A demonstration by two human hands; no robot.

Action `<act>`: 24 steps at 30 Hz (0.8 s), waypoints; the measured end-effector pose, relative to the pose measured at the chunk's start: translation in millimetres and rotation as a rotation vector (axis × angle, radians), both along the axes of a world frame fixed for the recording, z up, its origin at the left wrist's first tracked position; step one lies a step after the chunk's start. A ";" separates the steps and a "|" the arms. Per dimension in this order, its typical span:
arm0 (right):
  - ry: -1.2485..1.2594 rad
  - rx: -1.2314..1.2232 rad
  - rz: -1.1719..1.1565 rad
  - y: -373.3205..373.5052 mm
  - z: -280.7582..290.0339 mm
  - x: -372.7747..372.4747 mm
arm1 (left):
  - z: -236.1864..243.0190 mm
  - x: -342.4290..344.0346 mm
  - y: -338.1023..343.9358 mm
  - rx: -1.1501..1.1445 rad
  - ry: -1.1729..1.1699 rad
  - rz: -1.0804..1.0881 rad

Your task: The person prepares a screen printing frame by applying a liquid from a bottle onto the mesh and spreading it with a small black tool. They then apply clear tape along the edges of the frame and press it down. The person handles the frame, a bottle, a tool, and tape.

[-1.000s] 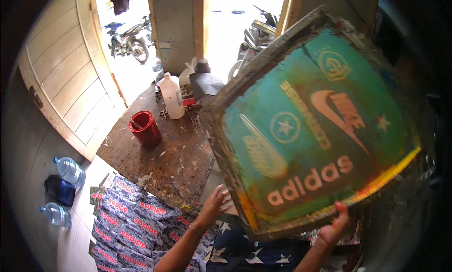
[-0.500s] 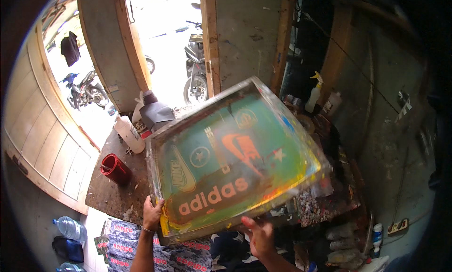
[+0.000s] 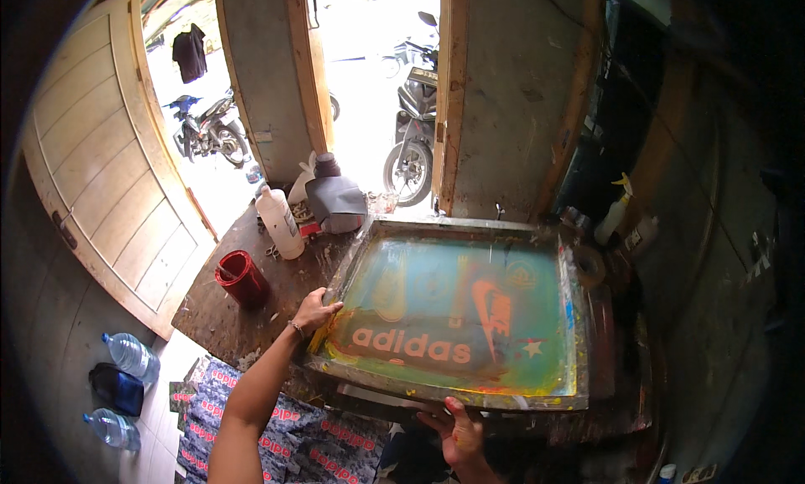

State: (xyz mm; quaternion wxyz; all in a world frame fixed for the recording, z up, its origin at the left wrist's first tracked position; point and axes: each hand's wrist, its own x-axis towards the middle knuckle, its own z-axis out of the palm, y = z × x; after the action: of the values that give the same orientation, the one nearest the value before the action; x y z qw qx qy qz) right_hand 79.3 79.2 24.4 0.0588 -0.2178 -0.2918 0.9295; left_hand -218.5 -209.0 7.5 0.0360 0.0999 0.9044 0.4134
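A screen printing frame (image 3: 423, 304) fills the middle of the view. Its greenish mesh carries several stencilled logos and lettering, and yellow, red and blue ink stains its edges. My left hand (image 3: 314, 311) grips the frame's left side near the front corner, thumb on top. At the front edge, my right hand (image 3: 459, 435) has its thumb against the rim, with the other fingers partly hidden beneath. The frame lies over the right part of a dark worktable (image 3: 214, 323); whether it rests fully on the surface I cannot tell. Below my left arm are printed camouflage fabric pieces (image 3: 281, 425).
On the table's left stand a red ink pot (image 3: 243, 280), a white bottle (image 3: 279, 224) and a dark-topped container (image 3: 334, 203). A spray bottle (image 3: 615, 214) is at the back right. Large water bottles (image 3: 132, 357) sit on the floor at left. Motorbikes (image 3: 411, 140) are beyond the open doorway.
The frame has turned from a slant to nearly square with me and sits lower and flatter, further right in the view. Both hands stay on it. My view has swung left.
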 end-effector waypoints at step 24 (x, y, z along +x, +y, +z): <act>-0.294 -0.080 0.421 20.2 -34.2 -33.6 | -21.3 -30.7 -6.2 0.019 -0.022 0.075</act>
State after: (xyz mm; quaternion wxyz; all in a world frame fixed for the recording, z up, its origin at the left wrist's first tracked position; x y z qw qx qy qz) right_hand 45.8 99.4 -9.7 -0.1876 -0.2871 -0.2991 0.8904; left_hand -249.2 -215.2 -13.8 0.0297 0.0618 0.9030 0.4242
